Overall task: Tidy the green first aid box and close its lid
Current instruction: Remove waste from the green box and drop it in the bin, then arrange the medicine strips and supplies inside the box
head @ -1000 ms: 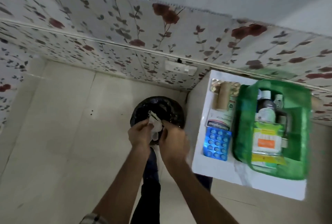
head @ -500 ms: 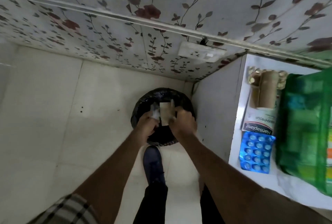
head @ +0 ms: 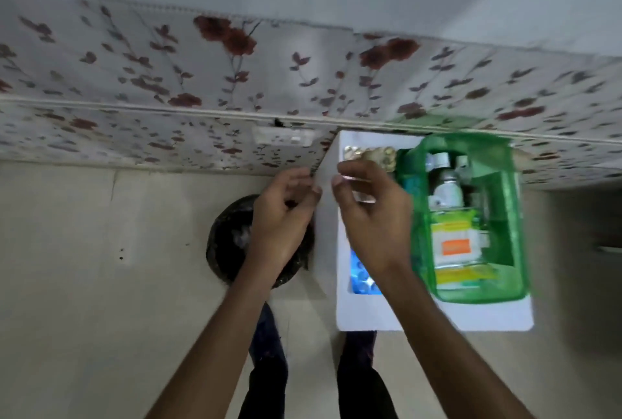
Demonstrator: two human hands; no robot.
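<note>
The green first aid box (head: 505, 216) stands open on the right of a small white table (head: 437, 317). Inside are bottles (head: 446, 184) and a green-yellow pack with an orange label (head: 454, 247). My right hand (head: 370, 216) hovers over the table's left part, fingers loosely curled and apart, hiding the plaster box there. My left hand (head: 282, 213) is raised just left of the table's edge, above the bin, with nothing visible in it. A blue blister pack (head: 361, 275) shows below my right wrist. A gold blister strip (head: 370, 153) lies at the table's back.
A black-lined waste bin (head: 229, 243) stands on the tiled floor, left of the table. Behind runs a flowered wall with a white socket (head: 286, 137). My legs and feet are below, between bin and table.
Both hands rose from the bin, and the paper scraps they held are gone. They moved right, the right hand now over the table. The view swung back to show the green box.
</note>
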